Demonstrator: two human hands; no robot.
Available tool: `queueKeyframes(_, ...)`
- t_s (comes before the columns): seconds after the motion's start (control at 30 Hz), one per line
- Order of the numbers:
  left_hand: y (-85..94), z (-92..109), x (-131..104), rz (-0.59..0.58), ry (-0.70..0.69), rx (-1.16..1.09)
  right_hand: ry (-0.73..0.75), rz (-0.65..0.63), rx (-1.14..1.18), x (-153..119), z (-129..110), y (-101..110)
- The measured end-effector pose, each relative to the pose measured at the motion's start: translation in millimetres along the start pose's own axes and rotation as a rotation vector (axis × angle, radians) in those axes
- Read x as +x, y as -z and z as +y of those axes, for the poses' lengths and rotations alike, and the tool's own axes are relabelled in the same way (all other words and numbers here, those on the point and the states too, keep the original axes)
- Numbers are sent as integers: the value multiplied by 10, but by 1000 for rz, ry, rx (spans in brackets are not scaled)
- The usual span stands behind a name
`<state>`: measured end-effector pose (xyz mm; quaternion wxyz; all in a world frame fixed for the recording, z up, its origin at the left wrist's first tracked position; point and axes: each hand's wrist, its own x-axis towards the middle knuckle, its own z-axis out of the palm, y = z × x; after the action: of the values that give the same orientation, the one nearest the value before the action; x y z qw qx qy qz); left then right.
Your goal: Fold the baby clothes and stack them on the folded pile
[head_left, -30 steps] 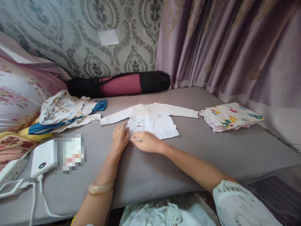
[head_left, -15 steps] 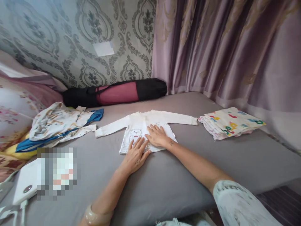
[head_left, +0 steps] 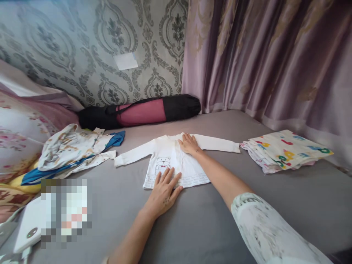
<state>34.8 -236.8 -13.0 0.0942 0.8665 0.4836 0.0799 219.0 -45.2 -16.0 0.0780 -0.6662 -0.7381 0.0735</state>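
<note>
A small white long-sleeved shirt (head_left: 167,154) lies spread out on the grey sheet (head_left: 198,220), its sleeves stretched to both sides and a bear print on its left half. My left hand (head_left: 165,190) rests on the lower hem just below the bear, fingers spread, holding nothing. Flat near the neckline, right of the middle, lies my right hand (head_left: 189,145), open, with its fingers pointing away from me.
Crumpled patterned clothes (head_left: 71,146) lie at the left, near a white device (head_left: 30,223) with a cable. Folded letter-print cloths (head_left: 288,150) are at the right. A black and pink roll bag (head_left: 141,112) lies along the wall.
My right hand has slid up the shirt from its middle to near the neckline. My left hand stays at the lower hem. The view has shifted slightly.
</note>
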Motion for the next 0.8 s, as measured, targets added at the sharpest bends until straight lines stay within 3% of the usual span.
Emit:
queueKeyframes(0.23, 43, 26, -24, -2, 0, -11, -22, 10, -38, 82, -19, 97)
queueKeyframes(0.37, 65, 38, -7, 31, 67, 23, -6, 34, -65, 86, -217, 142)
queueKeyframes(0.43, 54, 28, 4, 62, 143, 52, 134, 63, -60, 60, -401, 96)
queueKeyframes(0.53, 25, 11, 6, 59, 231, 68, 322, -18, -10, 40, -679, -38)
queueKeyframes(0.63, 19, 16, -4, 5, 274, 37, 302, -71, 20, 97, -833, -167)
queueKeyframes(0.8, 64, 44, -12, -63, 290, -6, 233, -76, 41, 235, -831, -285)
